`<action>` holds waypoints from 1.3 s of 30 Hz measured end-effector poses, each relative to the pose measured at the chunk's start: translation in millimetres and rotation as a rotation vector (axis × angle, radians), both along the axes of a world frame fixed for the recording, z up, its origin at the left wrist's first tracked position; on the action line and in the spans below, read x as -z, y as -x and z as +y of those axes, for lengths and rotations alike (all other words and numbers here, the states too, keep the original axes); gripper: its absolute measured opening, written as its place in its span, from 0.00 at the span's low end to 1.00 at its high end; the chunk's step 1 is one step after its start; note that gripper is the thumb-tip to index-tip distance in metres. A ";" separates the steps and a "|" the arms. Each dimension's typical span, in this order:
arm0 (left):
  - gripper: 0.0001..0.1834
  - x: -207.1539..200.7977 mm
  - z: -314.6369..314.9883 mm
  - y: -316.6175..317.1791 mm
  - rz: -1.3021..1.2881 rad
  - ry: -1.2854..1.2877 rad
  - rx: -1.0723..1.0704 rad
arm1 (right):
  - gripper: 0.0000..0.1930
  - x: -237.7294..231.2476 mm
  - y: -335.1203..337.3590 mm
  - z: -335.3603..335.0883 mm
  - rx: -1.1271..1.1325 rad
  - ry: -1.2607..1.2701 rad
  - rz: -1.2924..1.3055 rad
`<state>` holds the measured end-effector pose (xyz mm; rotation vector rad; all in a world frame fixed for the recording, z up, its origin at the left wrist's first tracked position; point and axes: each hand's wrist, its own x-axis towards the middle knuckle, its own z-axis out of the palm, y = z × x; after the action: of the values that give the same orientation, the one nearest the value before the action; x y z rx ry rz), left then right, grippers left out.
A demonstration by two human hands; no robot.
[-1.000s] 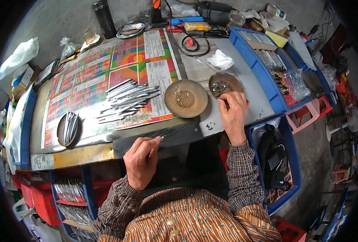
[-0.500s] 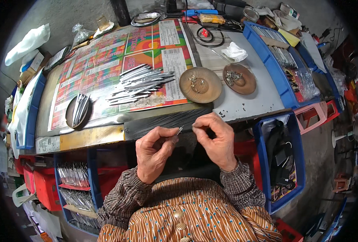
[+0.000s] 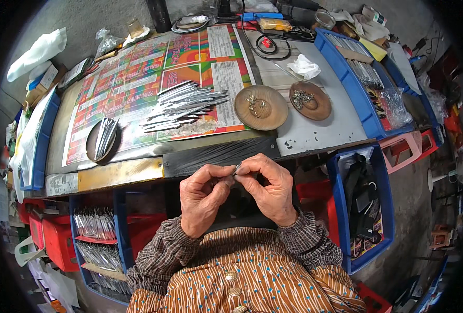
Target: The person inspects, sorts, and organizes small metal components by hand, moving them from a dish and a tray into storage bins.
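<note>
1. Just off the front edge of the workbench point(image 3: 341, 127), the left hand point(image 3: 202, 195) and right hand point(image 3: 269, 189) met, thumbs and forefingers pinching one small metal piece point(image 3: 236, 169)!
2. Joining, by the look of it; the next move seemed to want a steady, lined-up push.
3. The workbench's edge ran close beyond the knuckles, a blue bin point(image 3: 387, 193) flanked its right front, and freer room lay above its black strip point(image 3: 195, 159).

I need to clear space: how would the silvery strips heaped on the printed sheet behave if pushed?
The silvery strips look stiff, since they lie straight. Their shine suggests slippery surfaces. Loosely heaped, they'd probably slide apart rather than move together.
</note>
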<state>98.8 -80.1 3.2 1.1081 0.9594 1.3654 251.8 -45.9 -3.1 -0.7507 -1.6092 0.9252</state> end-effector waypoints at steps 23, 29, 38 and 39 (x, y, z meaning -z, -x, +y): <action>0.08 1.2 4.9 1.5 0.294 -0.121 -0.023 | 0.13 -6.8 -16.4 12.6 0.146 -0.299 -0.330; 0.09 -3.2 17.5 7.1 0.608 -0.384 -0.019 | 0.16 -7.6 -21.4 19.3 0.228 -0.641 -0.532; 0.10 -2.2 14.9 5.0 0.568 -0.346 -0.061 | 0.15 -2.1 -13.9 21.2 0.158 -0.569 -0.427; 0.11 -1.6 14.2 4.2 0.510 -0.313 -0.072 | 0.14 -1.0 -12.7 21.4 0.125 -0.502 -0.372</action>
<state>94.6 -65.9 4.8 1.7278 1.1785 1.3461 264.5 -24.5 -2.1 -0.6789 -1.9869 0.2703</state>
